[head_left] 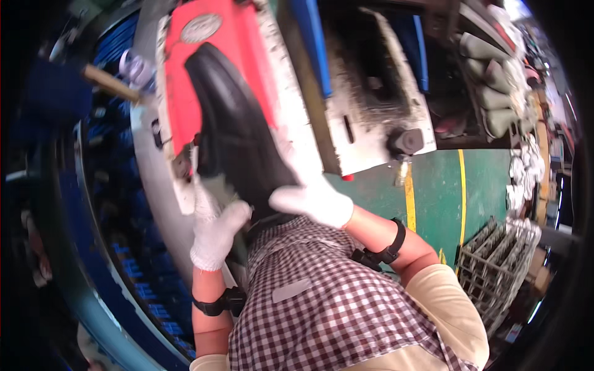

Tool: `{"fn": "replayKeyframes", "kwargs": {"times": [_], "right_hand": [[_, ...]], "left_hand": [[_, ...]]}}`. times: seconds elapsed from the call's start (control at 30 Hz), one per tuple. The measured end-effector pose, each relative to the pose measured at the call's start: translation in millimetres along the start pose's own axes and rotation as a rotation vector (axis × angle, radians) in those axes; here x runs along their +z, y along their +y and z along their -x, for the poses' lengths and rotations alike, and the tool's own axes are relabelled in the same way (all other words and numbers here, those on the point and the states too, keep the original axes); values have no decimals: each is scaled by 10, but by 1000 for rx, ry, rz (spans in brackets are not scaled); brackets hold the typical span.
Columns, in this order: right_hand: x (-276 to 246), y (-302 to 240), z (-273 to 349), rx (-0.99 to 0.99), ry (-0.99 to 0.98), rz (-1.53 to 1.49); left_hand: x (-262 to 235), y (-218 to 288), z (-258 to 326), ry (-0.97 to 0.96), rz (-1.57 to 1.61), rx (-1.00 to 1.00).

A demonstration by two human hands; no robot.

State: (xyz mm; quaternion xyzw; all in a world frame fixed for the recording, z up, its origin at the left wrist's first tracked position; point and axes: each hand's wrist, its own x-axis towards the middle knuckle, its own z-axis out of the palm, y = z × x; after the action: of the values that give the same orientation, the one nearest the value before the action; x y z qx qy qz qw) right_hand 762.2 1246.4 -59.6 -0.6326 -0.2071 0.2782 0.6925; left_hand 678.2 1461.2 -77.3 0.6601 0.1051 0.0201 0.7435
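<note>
A black boot lies lengthwise in front of me, its toe pointing away over a red panel and its shaft reaching back to my apron. My right hand, in a white knit glove, grips the shaft from the right, with the thumb across its top. On the left side, my left hand, also white-gloved, holds near the shaft's end. Its thumb points to the boot and its fingers stretch forward, blurred by motion. The boot's underside and shaft opening are hidden.
The red panel tops a worn white machine. Right of it stands a stained white machine part with a dark knob. Pale boot-shaped forms stack at far right, above a metal rack. Blue racking runs along the left.
</note>
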Motion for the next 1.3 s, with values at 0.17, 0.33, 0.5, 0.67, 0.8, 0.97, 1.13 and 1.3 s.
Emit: {"fn": "replayKeyframes", "kwargs": {"times": [0.17, 0.33, 0.5, 0.67, 0.8, 0.97, 1.13, 1.3], "right_hand": [[-1413, 93, 133, -96, 497, 216], [-2683, 129, -315, 186, 789, 1119], [-3142, 491, -606, 316, 771, 1349], [-3234, 607, -476, 373, 681, 1397], [-3205, 561, -454, 381, 682, 1389], [-3282, 588, -467, 363, 663, 1351], [-3535, 545, 54, -50, 786, 963], [-3208, 981, 1213, -73, 1317, 586]], "left_hand": [[583, 704, -525, -38, -110, 277], [1045, 1403, -1218, -32, -302, 539], [1871, 1824, -1688, -36, -193, 666], [2320, 2138, -2088, -364, -131, 702], [2820, 2331, -2693, -448, -329, 1060], [3182, 2437, -2932, -499, -744, 1119], [3257, 2277, -2766, -457, -702, 1265], [3209, 1685, -2395, -358, -752, 1211]]}}
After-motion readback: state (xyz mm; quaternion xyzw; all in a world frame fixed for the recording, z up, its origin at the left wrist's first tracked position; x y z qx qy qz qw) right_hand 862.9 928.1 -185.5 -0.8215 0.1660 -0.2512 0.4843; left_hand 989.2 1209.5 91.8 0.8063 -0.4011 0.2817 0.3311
